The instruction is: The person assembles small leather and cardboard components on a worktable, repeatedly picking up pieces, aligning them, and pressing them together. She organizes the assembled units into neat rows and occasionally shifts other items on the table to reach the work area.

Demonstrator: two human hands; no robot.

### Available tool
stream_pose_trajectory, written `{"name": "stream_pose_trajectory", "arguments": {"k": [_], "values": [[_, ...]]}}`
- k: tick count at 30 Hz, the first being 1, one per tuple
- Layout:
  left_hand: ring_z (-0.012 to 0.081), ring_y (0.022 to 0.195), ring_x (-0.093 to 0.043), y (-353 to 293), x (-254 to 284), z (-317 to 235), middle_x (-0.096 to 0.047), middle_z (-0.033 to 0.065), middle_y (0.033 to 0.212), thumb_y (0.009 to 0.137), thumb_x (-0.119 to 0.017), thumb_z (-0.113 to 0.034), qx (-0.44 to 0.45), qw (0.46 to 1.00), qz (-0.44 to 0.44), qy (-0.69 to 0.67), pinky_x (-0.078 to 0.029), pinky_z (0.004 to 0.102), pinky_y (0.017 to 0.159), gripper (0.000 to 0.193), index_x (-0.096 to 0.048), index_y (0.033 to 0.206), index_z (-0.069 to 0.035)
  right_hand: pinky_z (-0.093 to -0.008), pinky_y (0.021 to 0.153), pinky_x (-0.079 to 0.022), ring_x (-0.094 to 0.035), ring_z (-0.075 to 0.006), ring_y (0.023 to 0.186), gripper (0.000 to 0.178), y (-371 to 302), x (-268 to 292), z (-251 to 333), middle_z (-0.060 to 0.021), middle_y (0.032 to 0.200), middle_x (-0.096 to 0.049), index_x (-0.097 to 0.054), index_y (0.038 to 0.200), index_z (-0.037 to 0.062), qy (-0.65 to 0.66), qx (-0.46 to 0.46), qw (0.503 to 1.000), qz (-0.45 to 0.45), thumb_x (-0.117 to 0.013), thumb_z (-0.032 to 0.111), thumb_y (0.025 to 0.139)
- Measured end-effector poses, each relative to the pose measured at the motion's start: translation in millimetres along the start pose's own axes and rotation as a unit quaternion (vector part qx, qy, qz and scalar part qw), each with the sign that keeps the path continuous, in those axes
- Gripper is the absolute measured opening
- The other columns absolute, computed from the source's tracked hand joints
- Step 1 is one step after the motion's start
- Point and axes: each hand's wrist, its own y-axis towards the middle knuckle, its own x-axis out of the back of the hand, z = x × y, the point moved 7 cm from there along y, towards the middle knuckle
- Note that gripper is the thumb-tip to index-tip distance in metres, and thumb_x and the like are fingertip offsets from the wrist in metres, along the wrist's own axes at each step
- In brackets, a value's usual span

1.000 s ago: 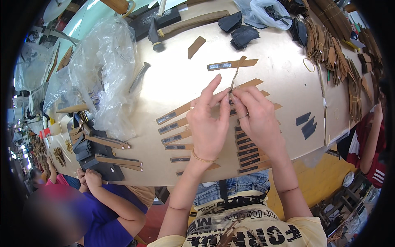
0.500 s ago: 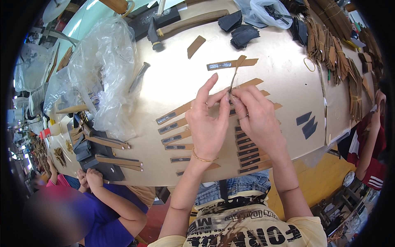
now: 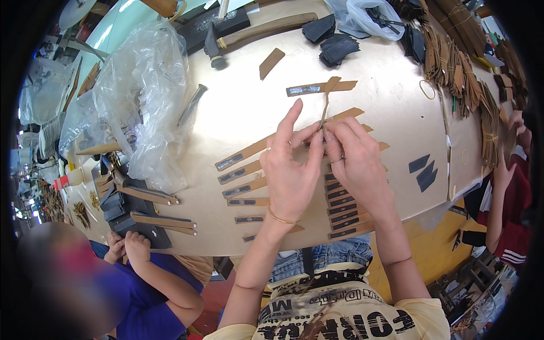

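My left hand (image 3: pixel 292 161) and my right hand (image 3: pixel 358 156) meet over the table, their fingertips pinching one thin brown strip (image 3: pixel 325 105) that looks like leather. The strip stands up on edge between them, its upper end angled away from me. My left index finger points upward, off the strip. Beneath and beside my hands lie two columns of brown strips, each with a dark patch at one end; a strip in the left column (image 3: pixel 241 157) and one in the right column (image 3: pixel 347 232) show plainly. Another brown strip (image 3: pixel 345 86) with a shiny patch lies just beyond my fingers.
A hammer (image 3: pixel 266 31) and black pieces (image 3: pixel 338 50) lie at the far side. Crumpled clear plastic (image 3: pixel 150 102) covers the left. Small dark pieces (image 3: pixel 426 177) and bundled brown strips (image 3: pixel 488 124) are at the right. A co-worker's hands (image 3: pixel 130 243) rest near the left edge.
Both my hands have shifted slightly right with the strip, which now shows more of its brown face. The co-worker at left has leaned closer; the person at right has moved their hands.
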Motion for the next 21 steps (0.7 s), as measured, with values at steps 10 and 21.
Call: {"name": "stream_pose_trajectory", "arguments": {"k": [10,21], "values": [[0.0097,0.08,-0.068,13.4,13.9,26.7,-0.075,0.0116,0.085,0.086,-0.068,-0.001,0.114,0.991,-0.007,-0.068,-0.051,0.0262,0.079,0.031,-0.06,0.117,-0.002,-0.0449,0.069,-0.051,-0.063,-0.0374,0.076,0.01,0.8,23.0,-35.9,-0.0179,0.092,-0.061,-0.061,0.098,-0.0011,-0.057,-0.057,0.994,-0.069,-0.059,0.002,0.089],[0.0115,0.081,-0.066,36.1,17.0,48.1,-0.073,0.0115,0.088,0.087,-0.069,-0.003,0.184,0.981,0.052,0.033,-0.051,0.0249,0.071,0.02,-0.063,0.105,0.0,-0.028,0.062,-0.045,-0.056,-0.0131,0.07,0.019,-110.4,168.9,-156.4,-0.0042,0.077,-0.059,-0.067,0.105,-0.0013,-0.03,-0.268,0.926,-0.264,-0.059,0.013,0.096]]}}
